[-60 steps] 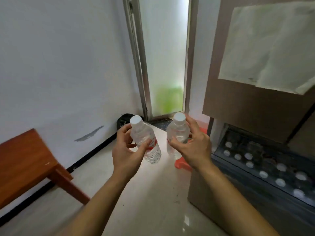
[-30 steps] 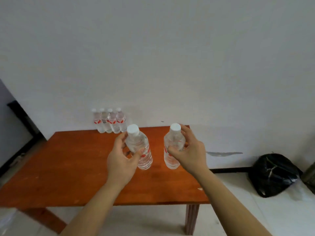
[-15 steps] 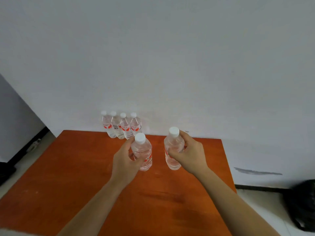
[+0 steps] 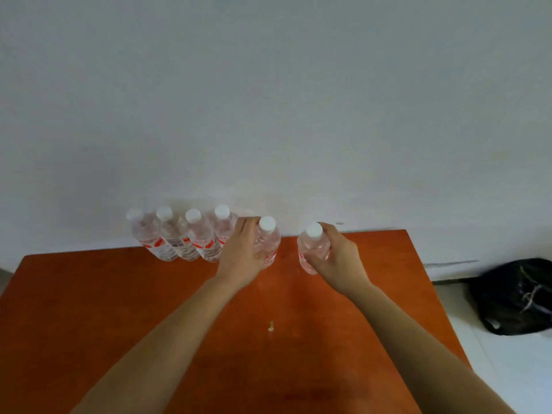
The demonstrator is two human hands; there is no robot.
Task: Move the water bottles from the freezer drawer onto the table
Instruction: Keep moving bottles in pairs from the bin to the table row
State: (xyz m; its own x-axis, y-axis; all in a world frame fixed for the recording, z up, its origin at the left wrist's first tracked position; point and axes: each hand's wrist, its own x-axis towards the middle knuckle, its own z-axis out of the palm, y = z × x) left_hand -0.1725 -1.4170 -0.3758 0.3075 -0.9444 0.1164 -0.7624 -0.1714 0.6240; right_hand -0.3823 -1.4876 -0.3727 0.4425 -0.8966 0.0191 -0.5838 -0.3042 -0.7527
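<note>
1. Both hands are over the far edge of the wooden table (image 4: 119,309). The left hand (image 4: 239,258) is wrapped around a water bottle (image 4: 268,243), and the right hand (image 4: 337,261) is curled round a second bottle (image 4: 312,249) by its shoulder, thumb and fingers closed on the plastic.
2. Up at eleven o'clock a row of four bottles (image 4: 179,237) stands upright against the white wall (image 4: 268,100), caps up and touching side by side. The left-hand bottle sits just beside the row's last one; the right-hand bottle is a little apart, at one o'clock.
3. Whether either base has met the wood, I cannot tell; the hands hide it.
4. To do this well: lower each bottle straight down, base flat, and let go only once it stands firm. Condensation may make the plastic slick, so a sure hold matters.
5. Watch the left knuckles: they crowd the fourth bottle, and a nudge could topple the row.
6. At three o'clock a black bag (image 4: 519,297) lies on the floor, clear of the work. A small pale speck (image 4: 271,326) marks the tabletop at six, no obstacle.
</note>
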